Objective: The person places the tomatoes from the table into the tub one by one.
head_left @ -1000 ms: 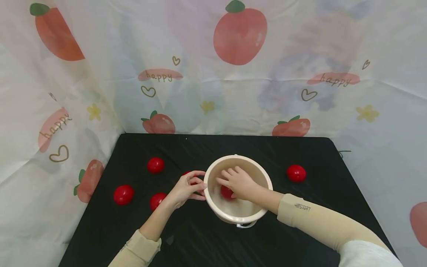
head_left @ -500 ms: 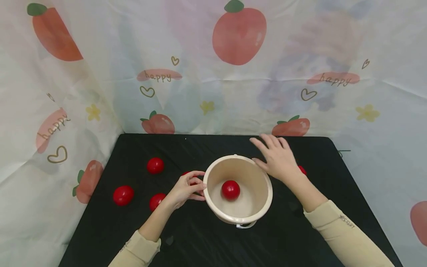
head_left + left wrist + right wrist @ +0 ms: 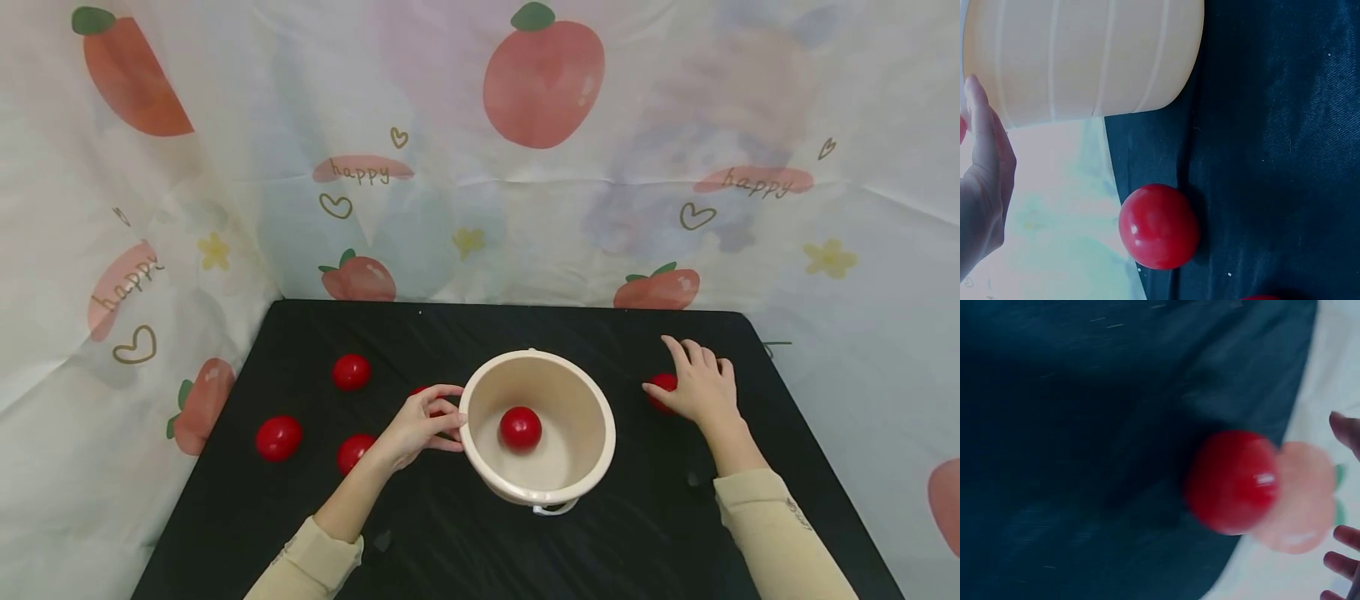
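A cream bucket point(image 3: 592, 467) stands mid-table in the head view, with one red ball point(image 3: 521, 429) on its bottom. My left hand point(image 3: 420, 425) holds the bucket's left rim with its fingertips; the left wrist view shows fingers point(image 3: 985, 134) along the outer wall. My right hand point(image 3: 703, 387) is spread over another red ball point(image 3: 660, 392) at the right, partly covering it. In the right wrist view that ball point(image 3: 1232, 482) sits apart from the spread fingertips point(image 3: 1340, 562), nothing in the grasp.
At the left of the black table point(image 3: 450, 550) lie red balls point(image 3: 351, 372), one nearer the edge point(image 3: 278, 438), another partly behind the left forearm point(image 3: 354, 452). One more ball point(image 3: 418, 389) peeks out behind the left hand. A printed cloth point(image 3: 465, 208) hangs behind and beside the table.
My right hand has come up out of the bucket, leaving the ball inside, and moved right to the ball there. The left hand and bucket have stayed in place.
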{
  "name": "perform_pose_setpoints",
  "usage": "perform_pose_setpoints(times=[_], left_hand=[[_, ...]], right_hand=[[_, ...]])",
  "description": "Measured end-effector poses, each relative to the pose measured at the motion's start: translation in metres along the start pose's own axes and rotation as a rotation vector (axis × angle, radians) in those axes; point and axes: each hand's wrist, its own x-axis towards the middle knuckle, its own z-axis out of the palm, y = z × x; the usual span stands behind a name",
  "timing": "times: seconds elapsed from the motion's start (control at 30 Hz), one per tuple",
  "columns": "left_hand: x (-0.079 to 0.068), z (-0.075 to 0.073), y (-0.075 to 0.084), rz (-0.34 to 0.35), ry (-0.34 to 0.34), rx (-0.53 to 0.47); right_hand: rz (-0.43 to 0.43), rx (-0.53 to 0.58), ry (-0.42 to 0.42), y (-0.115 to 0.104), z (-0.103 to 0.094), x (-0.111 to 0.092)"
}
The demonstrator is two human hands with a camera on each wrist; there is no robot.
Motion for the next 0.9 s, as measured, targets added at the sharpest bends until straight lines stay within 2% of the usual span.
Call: perform_pose_setpoints(times=[0.23, 0.4, 0.6, 0.9], left_hand=[[0.000, -0.001, 0.000, 0.003, -0.005, -0.008], [0.001, -0.001, -0.002, -0.001, -0.013, -0.019], [0.002, -0.002, -0.002, -0.003, -0.019, -0.030], [0.004, -0.003, -0.005, 0.001, -0.025, -0.038]], right_hand=[[0.067, 0.016, -0.079, 0.020, 0.034, -0.012], [0.113, 0.031, -0.105, 0.027, 0.050, -0.016], [0.146, 0.043, -0.106, 0.030, 0.059, -0.016], [0.112, -0.006, -0.097, 0.031, 0.062, -0.015]])
